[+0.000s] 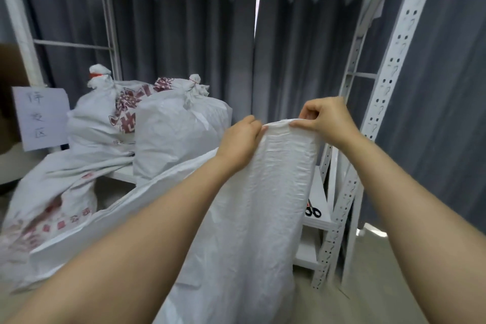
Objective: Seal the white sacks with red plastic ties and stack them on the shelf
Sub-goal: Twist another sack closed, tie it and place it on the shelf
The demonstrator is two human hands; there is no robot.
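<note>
Pinching the top edge of the white sack (263, 205) with both hands!
Curled fingers of the left hand (240, 137) grip its left corner and the right hand (326, 119) nips the right corner. The sack hangs upright before the shelf (319, 192), where two tied sacks (178, 134) sit, a red tie (96, 75) showing.

White sacks (181, 137) — some printed red, with red ties (194, 83); white shelf (394, 66), grey curtains (184, 34) — black scissor handles (313, 212).
</note>
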